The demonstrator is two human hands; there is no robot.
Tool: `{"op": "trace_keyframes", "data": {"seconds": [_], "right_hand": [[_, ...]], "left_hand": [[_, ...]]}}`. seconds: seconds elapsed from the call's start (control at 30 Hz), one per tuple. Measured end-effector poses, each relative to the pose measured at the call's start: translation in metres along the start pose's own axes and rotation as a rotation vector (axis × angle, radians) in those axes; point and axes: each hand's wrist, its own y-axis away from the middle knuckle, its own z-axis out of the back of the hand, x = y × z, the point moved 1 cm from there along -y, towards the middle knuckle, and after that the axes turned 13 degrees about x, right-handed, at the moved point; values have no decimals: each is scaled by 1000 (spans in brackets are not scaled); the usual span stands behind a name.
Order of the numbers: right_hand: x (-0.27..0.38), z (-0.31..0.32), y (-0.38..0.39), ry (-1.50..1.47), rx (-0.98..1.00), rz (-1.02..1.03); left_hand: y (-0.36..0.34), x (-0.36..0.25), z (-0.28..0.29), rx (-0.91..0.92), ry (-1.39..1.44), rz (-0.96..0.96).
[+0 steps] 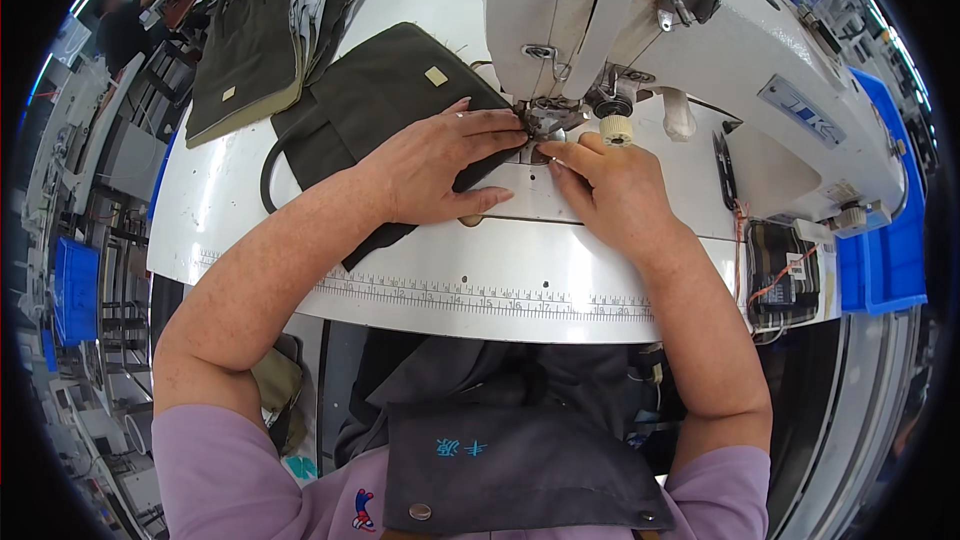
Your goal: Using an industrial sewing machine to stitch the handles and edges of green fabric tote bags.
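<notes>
A dark olive fabric bag piece (350,105) with a small pale label and a loop strap lies on the white sewing table, its right corner at the needle area of the sewing machine (800,90). My left hand (440,160) rests on that fabric, fingers stretched toward the presser foot (550,118) and thumb apart. Just right of the foot, my right hand (620,195) has thumb and forefinger pinched low over the metal plate. Whatever lies between those fingertips is too small to make out. The needle itself is hidden among the machine parts.
Several similar dark bag pieces (245,55) are stacked at the far left. Black scissors (724,170) lie under the machine arm, near a dark bundle with orange thread (785,275). A blue bin (885,250) stands at the right; a ruler strip (480,302) runs along the front edge.
</notes>
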Motion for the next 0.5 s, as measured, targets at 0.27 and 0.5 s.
{"op": "trace_keyframes", "data": {"seconds": [0.27, 0.5], "right_hand": [[-2, -2, 1, -3, -9, 13], [-3, -3, 1, 13, -9, 25]], "left_hand": [[-1, 6, 3, 19, -6, -15], [7, -1, 2, 73, -105, 69]]}}
